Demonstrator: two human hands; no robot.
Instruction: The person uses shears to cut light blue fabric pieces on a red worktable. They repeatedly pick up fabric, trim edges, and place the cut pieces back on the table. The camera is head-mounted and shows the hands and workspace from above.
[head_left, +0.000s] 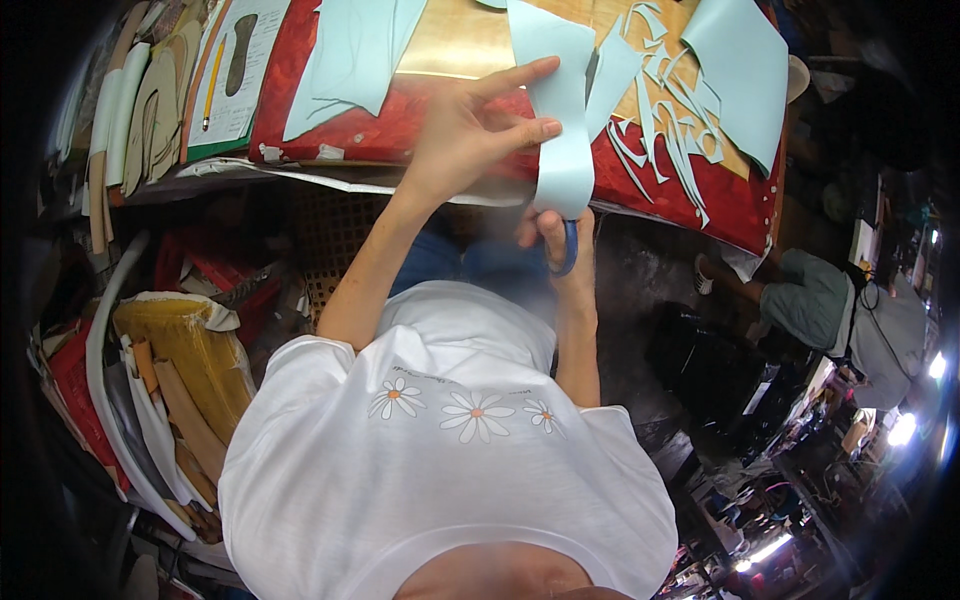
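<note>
A light blue strip of sheet material (566, 165) hangs over the table's near edge, its lower end curling down. My left hand (465, 135) reaches to it from the left, index finger and thumb stretched apart with their tips at the strip. Below the strip's lower end, my right hand (558, 235) is closed around the blue handle of a pair of scissors (570, 248). A dark blade tip shows between the strip and a neighbouring light blue piece (612, 85); the rest of the blades is hidden.
Thin light blue offcuts (660, 110) are scattered on the red-covered table (400, 125). Larger blue sheets (350, 50) (745, 70) lie either side. A yellow pencil (214, 85) rests on paper. Rolled material (165, 400) stands at left; another person (815, 300) is at right.
</note>
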